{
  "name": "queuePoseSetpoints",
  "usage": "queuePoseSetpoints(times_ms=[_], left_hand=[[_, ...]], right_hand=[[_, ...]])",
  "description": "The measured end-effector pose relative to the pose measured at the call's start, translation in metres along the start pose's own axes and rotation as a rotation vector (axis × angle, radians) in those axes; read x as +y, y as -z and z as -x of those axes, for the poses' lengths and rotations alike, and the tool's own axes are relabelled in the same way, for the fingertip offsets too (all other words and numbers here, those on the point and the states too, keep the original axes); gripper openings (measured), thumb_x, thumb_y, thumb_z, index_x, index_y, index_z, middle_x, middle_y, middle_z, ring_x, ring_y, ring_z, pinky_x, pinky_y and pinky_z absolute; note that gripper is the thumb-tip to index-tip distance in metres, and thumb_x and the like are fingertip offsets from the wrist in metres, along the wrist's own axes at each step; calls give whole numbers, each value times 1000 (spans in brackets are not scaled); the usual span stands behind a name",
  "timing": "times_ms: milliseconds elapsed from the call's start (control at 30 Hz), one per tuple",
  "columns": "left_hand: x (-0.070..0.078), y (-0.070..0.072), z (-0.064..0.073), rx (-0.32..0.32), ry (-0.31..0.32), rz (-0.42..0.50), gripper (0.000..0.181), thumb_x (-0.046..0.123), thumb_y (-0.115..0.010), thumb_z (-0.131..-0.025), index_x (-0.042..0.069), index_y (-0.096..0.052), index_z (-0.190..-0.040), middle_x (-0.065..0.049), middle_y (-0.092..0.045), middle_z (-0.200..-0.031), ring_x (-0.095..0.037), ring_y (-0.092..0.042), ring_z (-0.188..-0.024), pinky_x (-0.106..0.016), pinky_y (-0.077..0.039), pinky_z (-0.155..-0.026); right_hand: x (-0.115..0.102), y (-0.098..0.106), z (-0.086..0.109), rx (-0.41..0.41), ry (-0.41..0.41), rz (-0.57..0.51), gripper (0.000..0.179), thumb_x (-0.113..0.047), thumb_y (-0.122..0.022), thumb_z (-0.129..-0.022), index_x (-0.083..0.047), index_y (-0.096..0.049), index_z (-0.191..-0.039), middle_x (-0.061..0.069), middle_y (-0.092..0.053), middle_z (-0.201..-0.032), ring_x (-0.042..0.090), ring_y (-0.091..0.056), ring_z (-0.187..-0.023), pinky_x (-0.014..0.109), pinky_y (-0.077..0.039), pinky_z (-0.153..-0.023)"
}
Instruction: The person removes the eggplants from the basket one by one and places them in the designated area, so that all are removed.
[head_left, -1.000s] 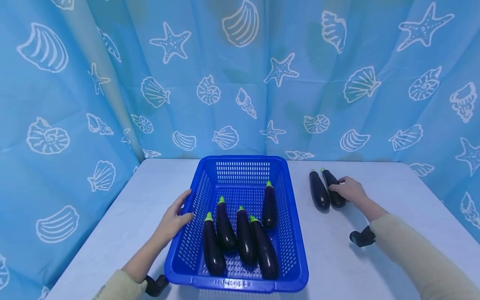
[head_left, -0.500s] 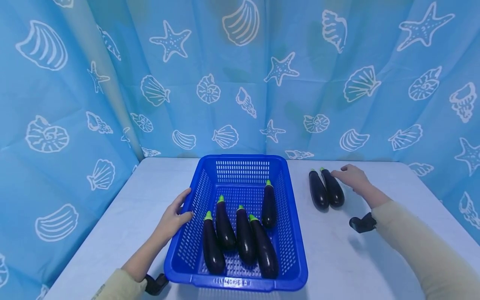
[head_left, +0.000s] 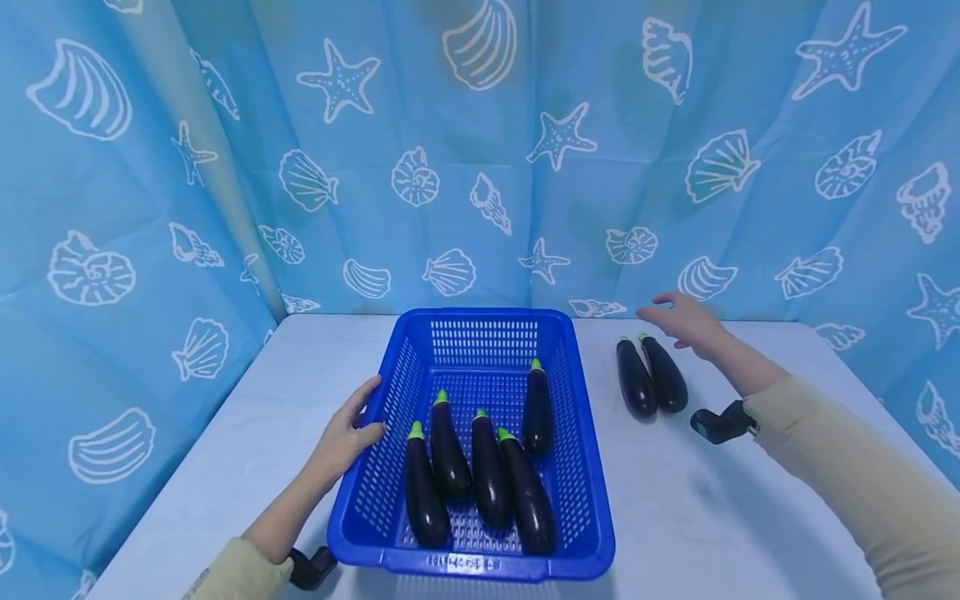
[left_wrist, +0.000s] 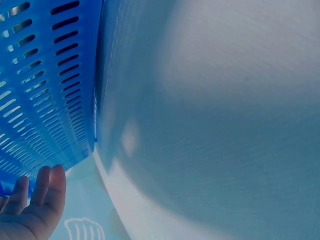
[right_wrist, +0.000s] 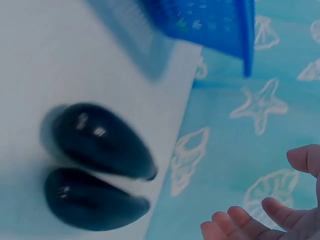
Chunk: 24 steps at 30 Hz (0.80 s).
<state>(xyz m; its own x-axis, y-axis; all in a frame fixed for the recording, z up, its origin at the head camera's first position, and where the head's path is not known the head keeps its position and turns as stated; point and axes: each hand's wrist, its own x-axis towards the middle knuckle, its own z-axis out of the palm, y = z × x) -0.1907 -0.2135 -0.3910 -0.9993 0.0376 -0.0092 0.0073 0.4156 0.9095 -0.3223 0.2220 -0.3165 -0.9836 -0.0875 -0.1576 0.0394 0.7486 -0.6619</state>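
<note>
A blue plastic basket [head_left: 480, 568] stands on the table, with several dark eggplants [head_left: 491, 475] lying in it, green stems pointing away. My left hand [head_left: 348, 433] holds its left rim, thumb over the edge and fingers along the outside wall; the left wrist view shows those fingers [left_wrist: 54, 192] by the slotted side. Two more eggplants lie side by side on the table right of the basket, a left one [head_left: 636, 382] and a right one [head_left: 664, 377]. My right hand [head_left: 690, 323] hovers above and beyond their stem ends, fingers loose, holding nothing.
A white-covered table [head_left: 660, 508] extends on both sides of the basket. Behind it and to the sides hangs a blue curtain [head_left: 480, 133] with white shells and starfish. A black wrist device [head_left: 722, 423] sticks out beneath the right sleeve.
My right hand has come off the right eggplant on the table, rising and moving away toward the curtain. Both eggplants there stay put. My left hand keeps its place on the basket.
</note>
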Motion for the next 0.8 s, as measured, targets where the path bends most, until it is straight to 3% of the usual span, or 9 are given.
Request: queuePoseSetpoints(times_ms=[333, 633, 800], left_hand=[[-1, 1, -1, -14, 2, 4, 71, 13, -52, -84, 19, -18, -146, -17, -23, -149, -47, -39, -123, -54, -48, -82], [-2, 3, -1, -23, 0, 14, 71, 12, -51, -84, 19, -17, -146, -17, -22, -149, -47, -37, -124, -54, -48, -83], [-2, 2, -3, -21, 1, -2, 70, 12, -51, -84, 19, -19, -146, -17, -23, -149, -47, -39, -123, -55, -48, -82]], right_hand=[[-55, -12, 5, -43, 44, -140, 69, -37, -44, -93, 2, -18, -142, 30, -27, -141, 46, -35, -123, 55, -38, -97], [-111, -42, 2, -74, 36, -248, 65, -37, -46, -93, -4, -21, -143, 23, -27, -144, 42, -35, -127, 52, -39, -99], [-127, -64, -5, -92, 22, -269, 65, -39, -47, -91, -7, -23, -143, 21, -27, -145, 41, -34, -128, 53, -39, -99]])
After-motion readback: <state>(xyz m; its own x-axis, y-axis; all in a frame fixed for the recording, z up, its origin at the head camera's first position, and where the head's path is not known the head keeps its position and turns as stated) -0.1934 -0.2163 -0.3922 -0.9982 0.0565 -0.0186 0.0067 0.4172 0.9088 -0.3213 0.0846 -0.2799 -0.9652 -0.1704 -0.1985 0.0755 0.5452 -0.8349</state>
